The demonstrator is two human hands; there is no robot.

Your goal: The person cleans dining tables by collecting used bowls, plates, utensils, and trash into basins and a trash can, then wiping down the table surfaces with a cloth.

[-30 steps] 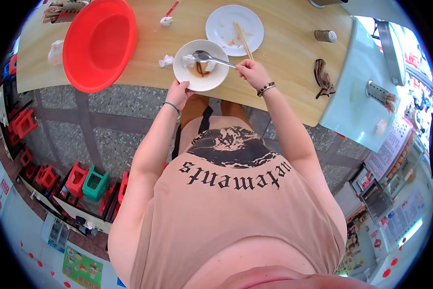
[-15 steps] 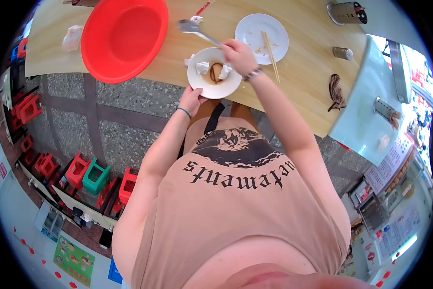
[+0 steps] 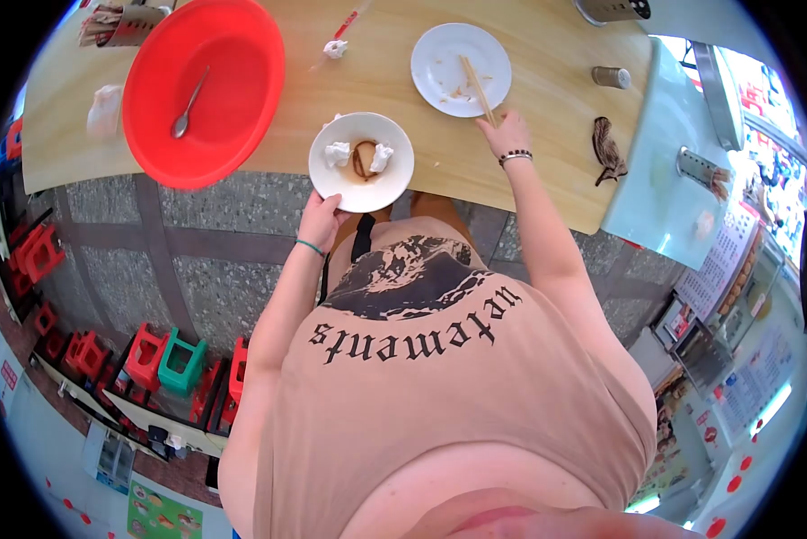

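My left hand [image 3: 324, 221] grips the near rim of a white bowl [image 3: 394, 184] at the table's front edge. Inside the bowl are crumpled tissues [image 3: 338, 154] and a brown sauce residue. Over to the right, my right hand [image 3: 507, 136] closes round the near ends of a pair of wooden chopsticks [image 3: 476, 87]; the fingers hide those ends. The chopsticks' far part lies across a white plate [image 3: 435, 67] with food scraps. A metal spoon [image 3: 186, 112] rests inside the large red basin [image 3: 264, 63] on the left.
A crumpled tissue [image 3: 335, 48] lies behind the bowl, a plastic bag [image 3: 104, 110] left of the basin. To the right are a small metal canister [image 3: 611, 77] and a brown striped cloth-like item [image 3: 608, 150]. Stools [image 3: 181, 361] stand at the lower left.
The spoon has left my right hand and now lies in the red basin. My right hand has moved right to the chopsticks. My left hand still holds the bowl. The view has shifted slightly.
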